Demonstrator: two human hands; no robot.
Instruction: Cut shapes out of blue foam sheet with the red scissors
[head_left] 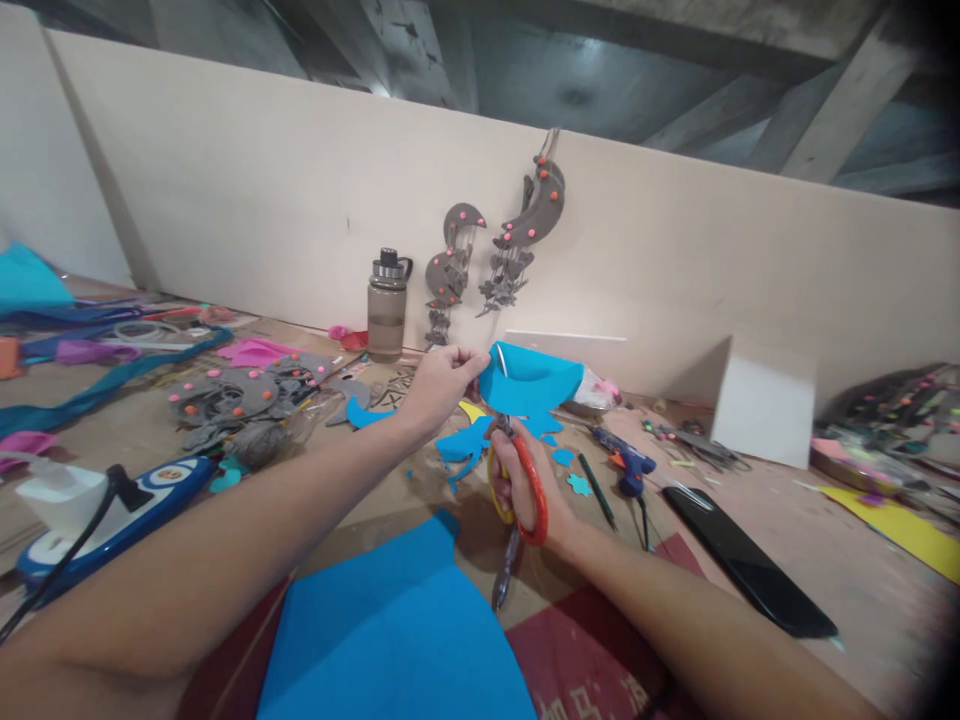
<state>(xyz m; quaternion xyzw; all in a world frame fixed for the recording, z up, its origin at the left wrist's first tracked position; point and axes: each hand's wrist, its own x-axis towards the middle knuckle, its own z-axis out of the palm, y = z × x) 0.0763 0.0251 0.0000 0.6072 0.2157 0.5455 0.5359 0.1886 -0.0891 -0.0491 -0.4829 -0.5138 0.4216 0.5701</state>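
Note:
My left hand (441, 388) pinches the left edge of a curved piece of blue felt (540, 388), held up above the table. In my right hand (534, 490) are scissors (537, 508) with red and yellow handles, fingers through the loops. One blade shows against the felt's left part; the other is mostly hidden. Beneath my hands lie blue scraps (466, 440), and a small light-blue flower shape (579, 485) sits to the right. A large blue felt sheet (390, 630) lies closest to me.
A water bottle (387, 310) stands by the white partition (262, 180), where grey moon hangings (536, 205) hang. Right are a glue gun (626, 460), dark green pencil (597, 490) and black phone (750, 560). A power strip (169, 490) and grey felt pieces (232, 395) lie left.

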